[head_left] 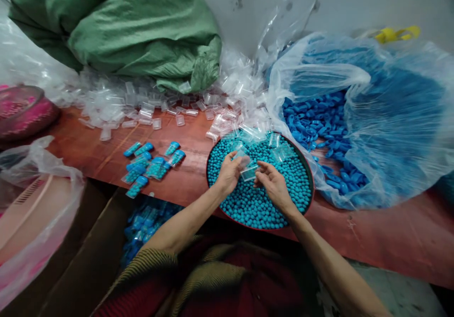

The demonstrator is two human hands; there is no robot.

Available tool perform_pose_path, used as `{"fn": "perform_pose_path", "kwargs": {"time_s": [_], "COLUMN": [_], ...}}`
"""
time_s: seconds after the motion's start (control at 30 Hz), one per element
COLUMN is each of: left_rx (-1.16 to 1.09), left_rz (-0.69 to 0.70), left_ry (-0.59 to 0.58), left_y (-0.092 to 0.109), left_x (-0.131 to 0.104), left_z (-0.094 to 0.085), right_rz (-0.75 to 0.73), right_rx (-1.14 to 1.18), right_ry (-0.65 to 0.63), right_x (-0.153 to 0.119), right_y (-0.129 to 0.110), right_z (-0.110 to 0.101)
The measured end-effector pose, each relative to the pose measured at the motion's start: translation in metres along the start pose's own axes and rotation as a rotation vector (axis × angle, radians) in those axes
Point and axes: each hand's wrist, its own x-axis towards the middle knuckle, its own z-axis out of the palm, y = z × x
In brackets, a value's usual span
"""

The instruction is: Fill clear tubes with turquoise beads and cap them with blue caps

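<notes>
Both my hands are over a round tray (312,184) full of small turquoise beads (262,208). My left hand (230,171) is closed on a small clear plastic case (241,157) at its fingertips. A second clear case (249,173) lies between the hands, with the fingers of my right hand (272,180) closed at its right end. A few more clear cases (278,154) rest on the beads towards the back of the tray. Left of the tray, several bead-filled cases with blue caps (155,166) lie on the reddish table (191,184).
Loose clear cases (145,111) heap along the back, below a large green sack (142,28). On the right, an open plastic bag (397,118) spills blue caps (319,123). More capped cases (149,227) sit below the table edge. A bowl with pink contents (26,111) stands far left.
</notes>
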Motion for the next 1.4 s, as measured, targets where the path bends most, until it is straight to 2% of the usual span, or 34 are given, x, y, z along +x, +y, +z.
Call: {"fn": "perform_pose_path", "kwargs": {"time_s": [0.1, 0.2, 0.33, 0.4, 0.47, 0.6, 0.7, 0.77, 0.87, 0.93, 1.0, 1.07, 1.13, 1.17, 1.27, 1.33, 1.4], "left_rx": [-0.155, -0.240, -0.187, -0.052, 0.182, 0.819, 1.307, 1.523, 1.605, 1.610, 1.667, 1.793, 1.933, 1.987, 2.045, 2.024, 1.995], "left_rz": [-0.056, -0.104, -0.110, -0.098, -0.069, 0.162, 0.359, 0.456, 0.488, 0.506, 0.552, 0.587, 0.600, 0.605, 0.610, 0.598, 0.595], "left_ry": [-0.038, -0.083, -0.120, -0.131, -0.163, -0.328, -0.512, -0.542, -0.518, -0.495, -0.441, -0.390, -0.384, -0.387, -0.406, -0.419, -0.430], "left_y": [-0.011, -0.017, -0.022, -0.023, -0.020, -0.006, 0.002, 0.002, -0.002, -0.003, -0.003, -0.003, -0.004, -0.005, -0.009, -0.011, -0.010], "left_x": [-0.008, -0.016, -0.024, -0.026, -0.025, -0.022, -0.020, -0.019, -0.019, -0.020, -0.022, -0.026, -0.029, -0.031, -0.031, -0.030, -0.029], "left_z": [0.010, 0.014, 0.011, 0.006, 0.000, -0.009, -0.010, -0.009, -0.012, -0.017, -0.023, -0.026, -0.026, -0.025, -0.023, -0.024, -0.026], "right_rz": [0.020, -0.002, 0.020, 0.015, -0.009, -0.073, -0.172, -0.275, -0.407, -0.445, -0.444, -0.391, -0.260, -0.181, -0.022, -0.021, -0.088], "right_rx": [0.128, 0.090, 0.033, -0.002, -0.064, -0.292, -0.450, -0.508, -0.570, -0.653, -0.784, -0.960, -1.182, -1.280, -1.422, -1.404, -1.325], "right_ry": [0.085, 0.139, 0.107, 0.089, 0.074, -0.074, -0.178, -0.177, -0.171, -0.190, -0.141, 0.006, 0.165, 0.191, 0.121, 0.057, 0.013], "right_x": [0.001, 0.002, 0.001, 0.001, 0.000, -0.003, -0.007, -0.010, -0.015, -0.014, -0.008, 0.007, 0.025, 0.034, 0.056, 0.063, 0.065], "right_y": [-0.003, -0.006, -0.006, -0.007, -0.011, -0.016, -0.012, -0.005, 0.003, 0.003, -0.002, -0.009, -0.015, -0.016, -0.011, -0.003, 0.004], "right_z": [0.005, 0.005, -0.004, -0.013, -0.025, -0.041, -0.034, -0.024, -0.015, -0.018, -0.028, -0.040, -0.050, -0.053, -0.057, -0.059, -0.065]}}
